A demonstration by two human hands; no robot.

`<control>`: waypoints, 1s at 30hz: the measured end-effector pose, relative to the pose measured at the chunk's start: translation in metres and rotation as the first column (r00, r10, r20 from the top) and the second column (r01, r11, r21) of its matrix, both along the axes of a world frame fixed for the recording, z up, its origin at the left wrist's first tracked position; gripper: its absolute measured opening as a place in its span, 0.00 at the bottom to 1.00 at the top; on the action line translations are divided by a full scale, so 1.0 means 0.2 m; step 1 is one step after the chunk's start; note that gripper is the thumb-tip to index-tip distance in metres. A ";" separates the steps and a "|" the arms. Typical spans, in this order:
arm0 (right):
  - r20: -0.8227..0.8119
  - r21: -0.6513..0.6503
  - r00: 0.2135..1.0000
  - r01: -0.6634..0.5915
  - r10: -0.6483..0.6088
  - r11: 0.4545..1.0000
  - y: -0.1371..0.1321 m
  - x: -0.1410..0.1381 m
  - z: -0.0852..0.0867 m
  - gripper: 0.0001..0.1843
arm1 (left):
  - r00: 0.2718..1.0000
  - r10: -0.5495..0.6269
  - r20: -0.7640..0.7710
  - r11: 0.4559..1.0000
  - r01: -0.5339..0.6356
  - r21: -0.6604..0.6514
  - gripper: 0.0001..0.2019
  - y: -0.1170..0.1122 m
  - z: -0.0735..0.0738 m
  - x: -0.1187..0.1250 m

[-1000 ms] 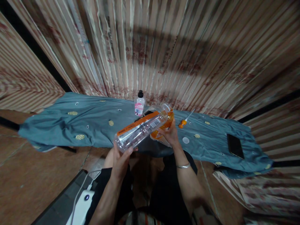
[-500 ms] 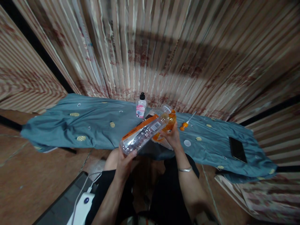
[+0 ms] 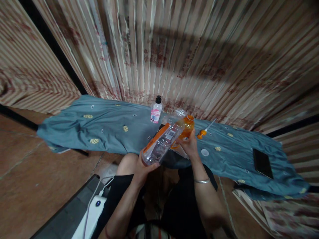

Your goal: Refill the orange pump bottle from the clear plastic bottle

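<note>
My left hand (image 3: 146, 168) is closed around the lower end of a large clear plastic bottle (image 3: 163, 144) with an orange and white label. The bottle is tilted, its neck pointing up and to the right. My right hand (image 3: 189, 145) grips a smaller orange bottle (image 3: 186, 128) whose mouth is uncapped, close beside the clear bottle's neck. Whether the two bottles touch, I cannot tell. An orange pump top with a pale tube (image 3: 202, 133) lies on the cloth to the right. Behind my hands stands a pink and clear bottle (image 3: 156, 112) with a black cap.
A patterned blue-green cloth (image 3: 112, 139) covers the narrow table. On its right lie a white round disc (image 3: 204, 152) and a black phone-like slab (image 3: 262, 163). A striped curtain (image 3: 159, 49) hangs behind. At lower left is a white device (image 3: 93, 212) with a cable.
My view has shifted, so the scene sits further right. The orange bottle's mouth now shows more clearly beside the clear bottle. Both hands keep their holds.
</note>
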State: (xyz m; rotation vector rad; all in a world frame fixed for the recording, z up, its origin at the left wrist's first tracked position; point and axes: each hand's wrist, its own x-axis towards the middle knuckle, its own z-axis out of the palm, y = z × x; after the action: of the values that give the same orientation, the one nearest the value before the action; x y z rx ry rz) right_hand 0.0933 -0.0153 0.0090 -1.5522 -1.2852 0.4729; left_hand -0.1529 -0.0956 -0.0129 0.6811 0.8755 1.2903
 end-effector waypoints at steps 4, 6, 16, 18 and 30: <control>-0.004 -0.022 1.000 0.002 -0.002 1.000 0.00 0.00 0.01 0.62 | 0.995 0.010 0.099 0.999 -0.006 -0.042 0.48 0.00 -0.01 0.04; 0.003 -0.019 1.000 0.004 -0.004 1.000 -0.01 0.00 0.01 0.62 | 0.993 -0.003 0.121 0.998 0.010 -0.056 0.47 0.01 -0.01 0.05; 0.048 -0.032 0.998 0.031 -0.029 0.999 -0.01 -0.01 0.01 0.65 | 0.975 -0.043 0.218 0.997 0.056 -0.057 0.44 0.14 -0.01 0.06; 0.053 -0.034 0.998 0.045 -0.043 0.998 -0.01 -0.01 0.02 0.65 | 0.977 -0.034 0.210 0.998 0.046 -0.052 0.43 0.17 -0.02 0.05; 0.058 -0.011 0.997 0.051 -0.051 0.999 -0.03 -0.03 0.05 0.61 | 0.995 0.035 -0.097 0.999 -0.035 0.009 0.19 0.42 -0.12 0.03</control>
State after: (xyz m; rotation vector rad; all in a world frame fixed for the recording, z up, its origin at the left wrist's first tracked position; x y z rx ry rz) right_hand 0.0879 -0.0209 0.0185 -1.6151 -1.2855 0.4067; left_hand -0.1469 -0.0110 -0.0365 0.7424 0.9660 1.3006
